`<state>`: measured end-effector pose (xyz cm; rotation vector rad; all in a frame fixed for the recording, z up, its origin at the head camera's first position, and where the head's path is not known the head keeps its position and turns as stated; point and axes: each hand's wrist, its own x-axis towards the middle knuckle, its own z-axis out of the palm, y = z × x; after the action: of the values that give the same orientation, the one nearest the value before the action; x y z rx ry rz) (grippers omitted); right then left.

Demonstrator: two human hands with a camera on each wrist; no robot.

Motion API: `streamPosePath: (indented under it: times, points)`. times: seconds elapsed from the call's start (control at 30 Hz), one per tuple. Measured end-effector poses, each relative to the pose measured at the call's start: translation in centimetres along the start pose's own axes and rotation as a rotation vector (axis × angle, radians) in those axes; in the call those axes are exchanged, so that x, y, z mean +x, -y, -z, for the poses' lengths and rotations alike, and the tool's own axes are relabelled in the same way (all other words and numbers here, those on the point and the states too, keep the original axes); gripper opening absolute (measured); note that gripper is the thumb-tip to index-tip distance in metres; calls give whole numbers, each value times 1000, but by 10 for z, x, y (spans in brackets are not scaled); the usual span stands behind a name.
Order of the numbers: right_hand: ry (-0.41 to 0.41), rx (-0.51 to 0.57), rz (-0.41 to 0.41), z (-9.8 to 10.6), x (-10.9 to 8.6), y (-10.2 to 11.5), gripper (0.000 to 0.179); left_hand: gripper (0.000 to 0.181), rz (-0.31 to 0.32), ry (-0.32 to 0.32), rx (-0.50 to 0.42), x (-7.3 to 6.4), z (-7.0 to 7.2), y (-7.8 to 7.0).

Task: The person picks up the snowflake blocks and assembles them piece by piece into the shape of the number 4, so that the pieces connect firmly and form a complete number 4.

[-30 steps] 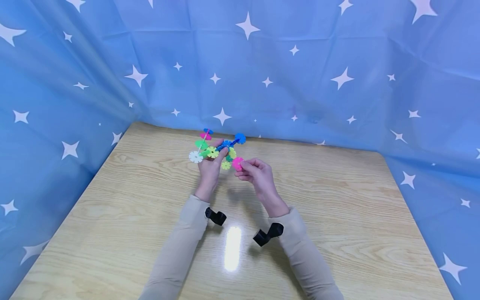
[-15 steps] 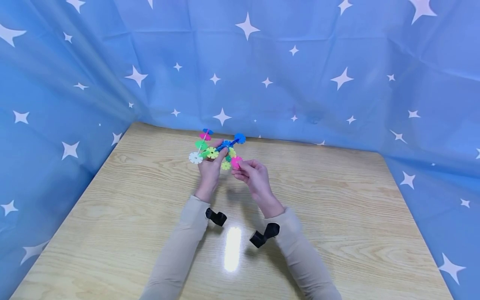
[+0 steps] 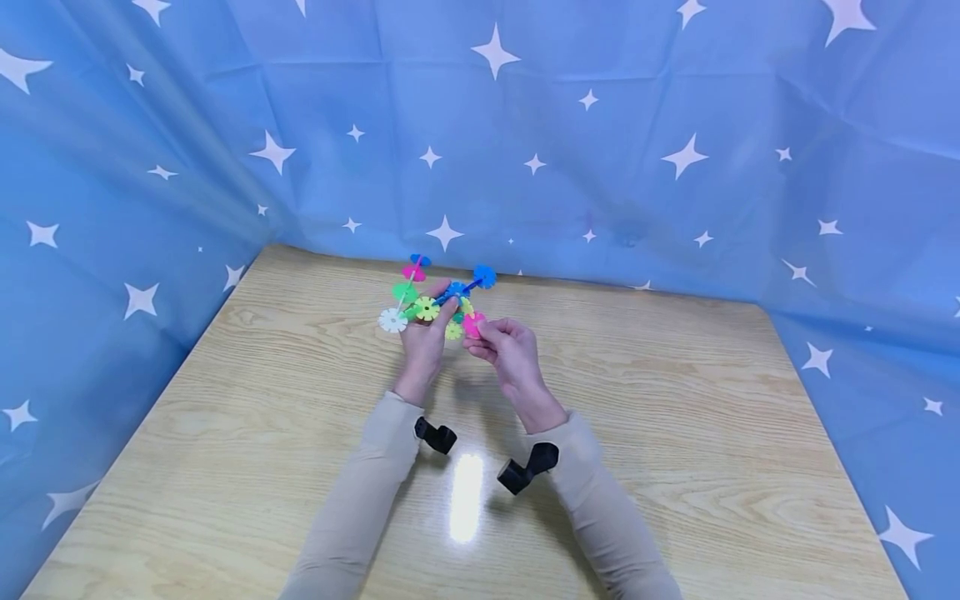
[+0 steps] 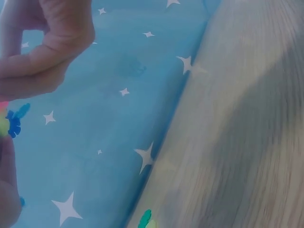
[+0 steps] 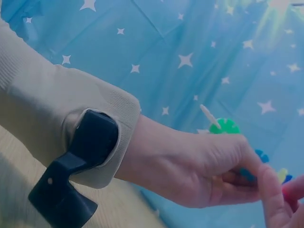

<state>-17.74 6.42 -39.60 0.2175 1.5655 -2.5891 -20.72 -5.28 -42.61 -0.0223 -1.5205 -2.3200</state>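
My left hand (image 3: 423, 343) grips a build of interlocking snowflake discs above the table's far part, thumb laid over its middle. A white disc (image 3: 392, 320) sits at the build's left end, below green, pink and blue ones. Further right a blue disc (image 3: 485, 277) sticks up, and a yellow disc (image 3: 453, 331) hangs low. My right hand (image 3: 516, 354) pinches a pink disc (image 3: 472, 324) at the build's right side, overlapping its edge in the head view. Only a few discs, such as a green one (image 5: 225, 126), show in the right wrist view.
The wooden table (image 3: 675, 417) carries a bright light reflection near its front. A blue star-patterned curtain (image 3: 600, 167) rises behind the table and along its sides. Black camera mounts (image 3: 528, 469) stick out from both wrists.
My right hand has moved slightly left with the pink disc, closer against the build. The build in my left hand has shifted a little to the right.
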Motion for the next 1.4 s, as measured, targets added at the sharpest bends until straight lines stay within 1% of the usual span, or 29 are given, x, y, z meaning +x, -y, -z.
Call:
streamPosePath:
  times: [0.1,0.17,0.27,0.33,0.4,0.43,0.53,0.6,0.67,0.73,0.8,0.93,1.03,1.17,1.27,1.4]
  points:
    - [-4,-3,8,0,0,0,15,31,-7,2,-13,-1,-1,0]
    - [0,-4,11,0,0,0,14,31,-7,-4,-4,-1,-2,0]
    - [17,-8,26,1,0,-1,13,32,-24,0,18,0,-3,-4]
    - [33,-18,52,3,1,-2,12,33,-40,11,12,1,-5,-6]
    - [47,-43,92,5,2,-4,11,32,-52,25,-14,2,-7,-8]
    - [53,-62,113,6,2,-4,10,30,-48,32,-27,3,-7,-8]
    - [65,-122,169,8,3,-6,5,25,-4,47,-68,4,-9,-8]
    - [66,-156,196,10,5,-8,5,18,49,56,-57,4,-9,-8]
    - [61,-180,219,10,5,-9,10,12,106,60,-38,4,-9,-8]
    - [52,-190,244,11,5,-10,13,7,144,63,-13,4,-9,-8]
    - [46,-190,267,11,6,-12,13,5,165,63,4,4,-8,-7]
    - [42,-181,301,13,8,-17,4,13,181,59,-3,3,-9,-7]
    - [40,-186,313,14,11,-20,4,19,180,55,-23,2,-9,-7]
    - [33,-237,324,16,14,-22,9,21,132,48,-24,0,-7,-5]
    - [40,-334,313,21,20,-24,17,22,100,34,-6,1,-4,-4]
    - [58,-526,273,33,37,-30,23,22,79,23,-12,5,0,-5]
